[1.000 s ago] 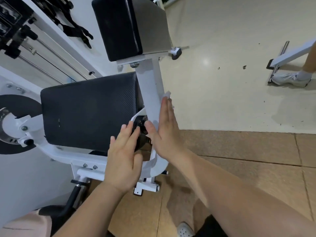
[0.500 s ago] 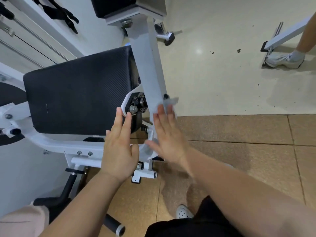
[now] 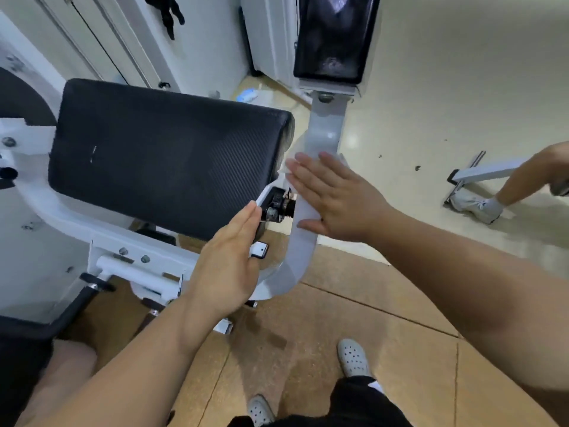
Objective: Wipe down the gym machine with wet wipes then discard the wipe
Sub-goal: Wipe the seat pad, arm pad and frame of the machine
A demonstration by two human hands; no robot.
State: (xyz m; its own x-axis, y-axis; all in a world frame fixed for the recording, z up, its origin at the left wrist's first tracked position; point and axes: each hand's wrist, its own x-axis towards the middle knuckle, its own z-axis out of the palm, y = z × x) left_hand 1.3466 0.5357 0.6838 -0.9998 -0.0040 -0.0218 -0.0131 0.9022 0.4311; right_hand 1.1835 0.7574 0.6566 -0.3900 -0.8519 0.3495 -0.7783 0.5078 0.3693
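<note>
Right hand (image 3: pixel 335 195) has turned since half a second ago: it lay along the outer edge of the white curved steel arm (image 3: pixel 323 131) with its fingers pointing up, and now it lies flat across the front face, fingers pointing toward the black textured rectangular pad (image 3: pixel 166 161). The left hand (image 3: pixel 228 266) remains beside the dark pivot bolt assembly (image 3: pixel 277 204).

Step in hand: wiping the machine frame.
- The white wet wipe (image 3: pixel 284 172) is pressed between the right fingers and the arm; only a corner shows past the fingertips.
- Both hands are flat with straight fingers and grip nothing. They are apart, with the arm between them.
- The left fingertips reach the white pivot bracket; contact cannot be confirmed.

Next move, as judged: slide the flat right hand along the arm toward the lower bend, keeping pressure on the wipe. Discarding is not yet due.
</note>
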